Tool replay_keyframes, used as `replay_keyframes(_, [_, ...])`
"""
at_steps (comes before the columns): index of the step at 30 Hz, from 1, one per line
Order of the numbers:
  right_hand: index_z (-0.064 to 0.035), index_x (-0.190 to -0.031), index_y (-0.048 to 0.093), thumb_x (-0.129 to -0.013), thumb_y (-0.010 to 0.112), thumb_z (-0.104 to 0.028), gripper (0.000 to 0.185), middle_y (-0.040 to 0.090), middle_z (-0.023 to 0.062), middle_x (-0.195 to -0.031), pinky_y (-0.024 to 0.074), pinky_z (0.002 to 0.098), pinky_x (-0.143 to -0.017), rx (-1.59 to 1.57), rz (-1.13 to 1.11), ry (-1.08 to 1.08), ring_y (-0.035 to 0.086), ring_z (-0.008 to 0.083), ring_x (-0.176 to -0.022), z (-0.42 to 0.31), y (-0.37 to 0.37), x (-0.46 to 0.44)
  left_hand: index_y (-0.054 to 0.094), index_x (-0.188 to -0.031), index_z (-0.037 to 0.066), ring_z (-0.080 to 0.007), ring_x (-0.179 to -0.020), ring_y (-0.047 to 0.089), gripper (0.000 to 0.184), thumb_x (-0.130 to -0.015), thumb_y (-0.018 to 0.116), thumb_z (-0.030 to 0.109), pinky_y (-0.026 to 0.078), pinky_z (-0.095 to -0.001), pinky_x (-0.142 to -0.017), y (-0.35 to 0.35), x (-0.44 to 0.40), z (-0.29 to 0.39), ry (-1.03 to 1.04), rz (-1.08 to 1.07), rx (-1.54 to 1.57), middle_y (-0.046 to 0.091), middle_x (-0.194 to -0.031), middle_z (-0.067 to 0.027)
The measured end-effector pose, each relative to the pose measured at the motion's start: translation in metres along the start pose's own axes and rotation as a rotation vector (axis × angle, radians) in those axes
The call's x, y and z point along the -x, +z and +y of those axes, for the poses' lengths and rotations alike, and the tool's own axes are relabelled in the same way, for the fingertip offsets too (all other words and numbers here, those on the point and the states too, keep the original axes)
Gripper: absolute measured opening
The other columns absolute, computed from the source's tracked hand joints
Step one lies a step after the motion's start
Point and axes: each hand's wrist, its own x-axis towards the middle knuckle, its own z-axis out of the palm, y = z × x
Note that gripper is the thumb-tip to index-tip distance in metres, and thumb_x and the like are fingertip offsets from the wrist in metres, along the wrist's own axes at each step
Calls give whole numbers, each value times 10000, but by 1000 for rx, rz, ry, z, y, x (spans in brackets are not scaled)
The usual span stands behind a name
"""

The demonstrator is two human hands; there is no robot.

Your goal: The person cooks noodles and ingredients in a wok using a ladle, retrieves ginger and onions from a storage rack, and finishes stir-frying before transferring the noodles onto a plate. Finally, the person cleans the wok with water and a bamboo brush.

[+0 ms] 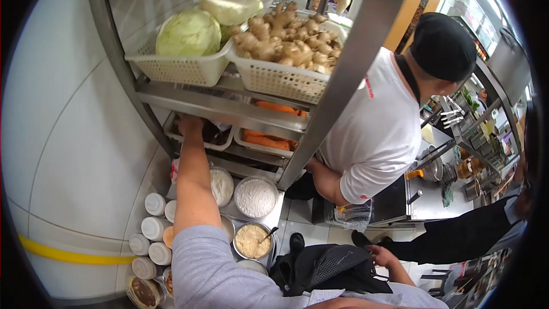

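Observation:
My left arm reaches forward to the lower rack shelf, where my left hand (189, 125) is inside a white basket (221, 146) of dark items. The shelf bar and shadow hide its fingers and anything in them. Low at the right, my right hand (384, 256) is closed at the edge of a black mesh bag (337, 264) in front of my body. Orange carrots (267, 139) lie in baskets beside the one my left hand is in.
Above are cabbage (189, 33) and ginger (289, 37) in baskets. Tubs of white powder (255, 197) and white-lidded bottles (153, 228) stand below. A person in a white shirt (374, 131) stands right of the rack post; another person's dark sleeve (457, 237) extends from the right.

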Motion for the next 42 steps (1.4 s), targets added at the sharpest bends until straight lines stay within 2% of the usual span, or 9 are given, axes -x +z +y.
replay_keyframes(11, [-132, -1435, 479, -913, 625, -117, 542, 698, 115, -1075, 546, 384, -865, 544, -178, -1031, 691, 276, -959, -315, -89, 130, 419, -1449, 110, -432, -1255, 465, 698, -895, 635, 475, 457, -499, -1009, 18, -24, -44, 113, 202, 83, 482, -1335, -237])
replay_keyframes(13, [-90, -1331, 562, -890, 609, -59, 445, 689, 131, -981, 550, 376, -766, 572, -17, -1176, 681, 278, -869, -359, -103, 150, 492, -1370, 82, -350, -1129, 566, 596, -916, 641, 437, 499, -461, -916, -44, 64, -7, -104, 106, 1451, 547, -1286, -172])
replay_keyframes(17, [-18, -1056, 617, -899, 555, -85, 182, 653, 201, -866, 504, 460, -735, 551, 636, -1593, 637, 405, -852, -460, -129, 120, 582, -1195, 182, -240, -947, 638, 472, -901, 643, 546, 498, -376, -750, -99, 167, 17, -231, -250, 1967, 663, -1094, -45])
replay_keyframes(24, [5, -1095, 634, -829, 557, -69, 286, 687, 242, -958, 502, 480, -819, 735, 800, -1578, 650, 402, -976, -621, -149, 11, 579, -1175, 194, -230, -919, 654, 503, -881, 633, 599, 499, -371, -722, -111, 270, 56, -177, -409, 2025, 672, -1026, -43])
replay_keyframes(28, [-9, -1216, 616, -840, 601, -104, 388, 678, 219, -1120, 502, 434, -878, 1191, 494, -1336, 639, 373, -1068, -665, -134, 10, 565, -1213, 145, -279, -931, 661, 517, -894, 635, 546, 562, -447, -767, -87, 338, 67, -88, -687, 2087, 649, -1079, -81])
replay_keyframes(29, [-14, -1219, 623, -852, 625, -138, 387, 667, 202, -1166, 495, 416, -902, 1152, 258, -1707, 628, 349, -1095, -667, -133, -3, 553, -1223, 143, -286, -938, 663, 502, -907, 630, 525, 575, -470, -822, -90, 364, 71, -112, -708, 2086, 641, -1104, -83])
replay_keyframes(32, [-34, -1191, 651, -870, 680, -224, 373, 657, 159, -1219, 483, 376, -941, 1108, 130, -1926, 604, 291, -1134, -687, -111, -41, 510, -1260, 96, -324, -1000, 661, 580, -868, 698, 480, 589, -476, -818, -85, 422, 56, 10, -1086, 2056, 609, -1188, -136])
replay_keyframes(34, [-59, -1160, 668, -862, 682, -214, 336, 664, 159, -1194, 490, 380, -922, 1052, 215, -1629, 619, 299, -1102, -668, -112, -8, 508, -1257, 100, -323, -1015, 657, 598, -855, 714, 491, 586, -478, -827, -84, 449, 46, -30, -1151, 2024, 603, -1209, -139])
replay_keyframes(42, [-66, -1081, 693, -796, 678, -185, 310, 678, 179, -1120, 503, 421, -889, 1031, 487, -1635, 633, 348, -1066, -649, -133, 15, 446, -1335, 75, -336, -1107, 630, 616, -889, 700, 415, 591, -496, -821, -91, 458, 39, -22, -1265, 1977, 562, -1229, -182])
